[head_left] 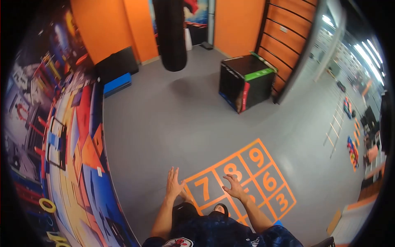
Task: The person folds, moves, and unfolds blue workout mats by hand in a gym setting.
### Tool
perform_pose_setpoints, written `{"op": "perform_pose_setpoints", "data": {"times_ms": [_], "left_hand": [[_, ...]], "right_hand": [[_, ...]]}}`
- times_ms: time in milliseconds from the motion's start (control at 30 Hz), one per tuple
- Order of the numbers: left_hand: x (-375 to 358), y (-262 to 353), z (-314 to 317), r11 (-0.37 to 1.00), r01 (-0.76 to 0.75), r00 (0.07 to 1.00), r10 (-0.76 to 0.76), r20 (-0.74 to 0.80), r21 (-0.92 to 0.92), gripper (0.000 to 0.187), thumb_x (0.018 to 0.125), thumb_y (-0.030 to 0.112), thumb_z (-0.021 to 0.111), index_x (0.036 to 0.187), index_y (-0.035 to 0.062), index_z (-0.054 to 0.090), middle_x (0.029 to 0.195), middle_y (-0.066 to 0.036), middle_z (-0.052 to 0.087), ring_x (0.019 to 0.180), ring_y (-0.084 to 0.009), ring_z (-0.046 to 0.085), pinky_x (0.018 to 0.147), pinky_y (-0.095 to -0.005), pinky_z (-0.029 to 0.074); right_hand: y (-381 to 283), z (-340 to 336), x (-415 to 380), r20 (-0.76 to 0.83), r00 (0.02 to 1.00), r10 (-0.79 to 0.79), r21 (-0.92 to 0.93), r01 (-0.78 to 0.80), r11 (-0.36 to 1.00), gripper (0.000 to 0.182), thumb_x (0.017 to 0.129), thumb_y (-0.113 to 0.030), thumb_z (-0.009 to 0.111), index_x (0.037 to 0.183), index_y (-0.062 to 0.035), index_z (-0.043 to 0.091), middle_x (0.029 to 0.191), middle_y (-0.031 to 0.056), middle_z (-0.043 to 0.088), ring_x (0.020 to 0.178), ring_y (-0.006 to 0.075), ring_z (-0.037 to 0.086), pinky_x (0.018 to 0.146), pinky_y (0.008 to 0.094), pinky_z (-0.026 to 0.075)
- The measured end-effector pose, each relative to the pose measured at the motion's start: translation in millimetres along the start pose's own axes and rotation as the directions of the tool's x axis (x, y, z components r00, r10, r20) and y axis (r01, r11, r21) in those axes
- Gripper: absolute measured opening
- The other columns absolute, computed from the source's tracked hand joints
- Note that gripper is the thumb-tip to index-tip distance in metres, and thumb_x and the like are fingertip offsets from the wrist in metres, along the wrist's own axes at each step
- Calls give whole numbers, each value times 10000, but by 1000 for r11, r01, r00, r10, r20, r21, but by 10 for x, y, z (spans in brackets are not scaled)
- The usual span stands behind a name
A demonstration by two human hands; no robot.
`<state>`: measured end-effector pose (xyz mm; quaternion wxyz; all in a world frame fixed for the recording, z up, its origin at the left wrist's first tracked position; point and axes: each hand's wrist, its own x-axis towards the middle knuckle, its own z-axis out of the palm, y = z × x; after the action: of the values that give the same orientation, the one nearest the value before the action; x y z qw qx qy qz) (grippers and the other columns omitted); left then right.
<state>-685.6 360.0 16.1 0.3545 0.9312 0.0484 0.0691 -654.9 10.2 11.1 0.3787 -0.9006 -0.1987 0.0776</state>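
Observation:
My left hand (175, 184) reaches forward in the lower middle of the head view, with fingers up and spread slightly. It holds nothing. My right hand (234, 188) is held out to its right, its fingers apart and bent a little, also holding nothing. Below and beyond the hands, an orange number grid (203, 189) is marked on the grey floor. The 7, 8, 9, 6 and 3 can be read; my right hand and body cover other squares. A foot (220, 208) shows between my arms, over the grid.
A black punching bag (169, 37) hangs ahead. A black plyometric box (247, 84) stands right of it, before wall bars (284, 37). A blue block (117, 84) lies at the far left. A painted wall (80, 152) runs along the left. A floor ladder (336, 119) lies right.

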Motion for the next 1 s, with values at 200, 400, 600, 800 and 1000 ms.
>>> {"op": "perform_pose_setpoints", "data": {"times_ms": [200,400,600,800,1000], "left_hand": [[672,-886,-358,993,117,982,-119,-147,-22,767,808,228,734,1465,44,383,1524,-290,305,1407,-457,301,1144,-502,312],[1478,-1608,-1189,986,166,969,-163,-185,0,765,823,286,725,1464,47,383,1531,-305,276,1411,-484,274,1151,-514,290],[2198,-2157,-1893,965,261,938,-260,-230,-23,737,833,271,713,1460,55,391,1540,-288,275,1423,-467,263,1146,-521,292],[3139,-2794,-2205,949,316,921,-307,-242,-1,723,835,272,707,1456,61,404,1544,-284,271,1427,-462,259,1149,-511,289],[4241,-3421,-2611,930,366,890,-355,-288,-15,696,866,321,682,1448,46,418,1534,-292,288,1423,-461,269,1150,-513,284]], "right_hand": [[-159,403,1526,61,995,-74,9,73,997,565,818,-193,743,1332,-114,522,1356,121,505,1137,298,581,826,391,561],[-849,876,3042,203,978,-51,73,36,997,560,815,-193,754,1325,-133,530,1334,106,518,1110,275,601,799,385,569],[-1490,1313,4324,225,960,-167,127,141,982,518,859,-186,719,1333,-117,522,1314,136,543,1074,286,630,799,391,572],[-1594,1705,5581,214,966,-145,170,110,979,509,880,-195,703,1342,-93,515,1295,166,553,1064,285,636,779,377,581],[-1789,2025,7192,236,958,-165,167,127,978,430,933,-222,656,1315,-64,537,1262,179,574,1029,288,650,764,367,587]]}}
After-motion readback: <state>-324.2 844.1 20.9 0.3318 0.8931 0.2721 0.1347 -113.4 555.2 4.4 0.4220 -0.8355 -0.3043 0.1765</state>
